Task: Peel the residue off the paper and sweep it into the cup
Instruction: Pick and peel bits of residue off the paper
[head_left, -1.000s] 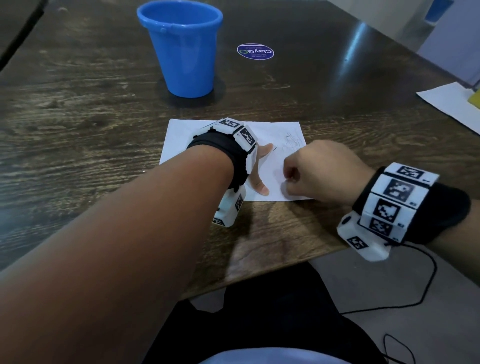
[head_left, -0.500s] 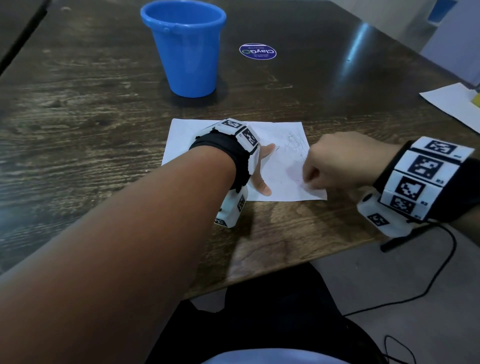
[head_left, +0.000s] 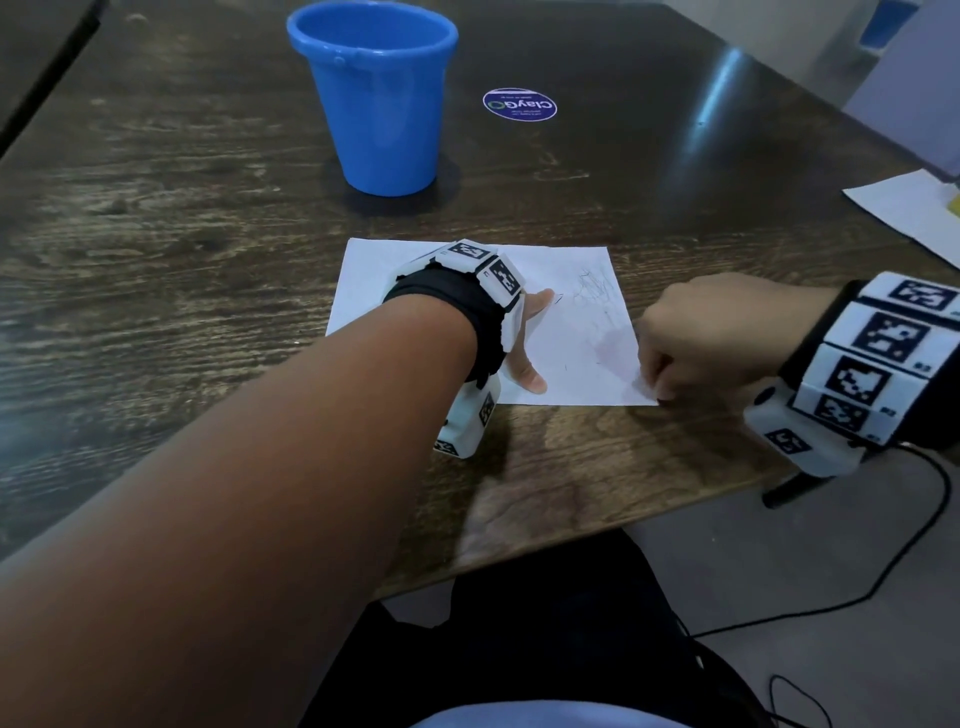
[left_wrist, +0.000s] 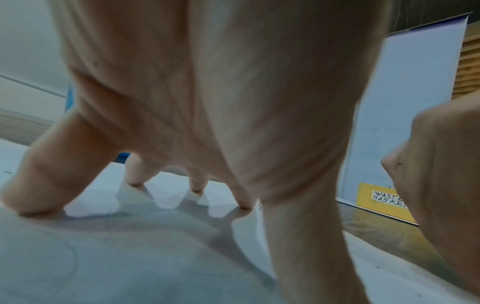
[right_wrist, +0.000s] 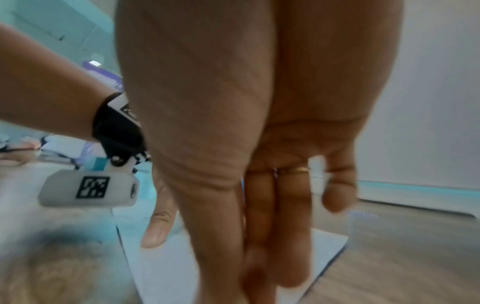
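Note:
A white paper (head_left: 582, 358) with faint pencil scribbles (head_left: 592, 286) lies on the dark wooden table. My left hand (head_left: 530, 338) presses it flat, and its spread fingertips (left_wrist: 244, 205) stand on the sheet (left_wrist: 130, 257). My right hand (head_left: 696, 338) is at the paper's near right corner. Its fingers bend down with the tips on the sheet (right_wrist: 166, 267), the thumb lying against the index finger. I see nothing held in my right hand (right_wrist: 259, 144). The blue cup (head_left: 384, 104) stands upright behind the paper, apart from both hands.
A round purple sticker (head_left: 519, 104) lies right of the cup. Another white sheet (head_left: 914, 213) sits at the table's right edge. A yellow "WASTE BASKET" label (left_wrist: 384, 203) shows beyond the paper. A black cable (head_left: 883, 587) runs over the floor below the table's near edge.
My right hand has slid right along the paper's near edge, from beside the left thumb to the near right corner. The left hand has stayed pressed on the sheet.

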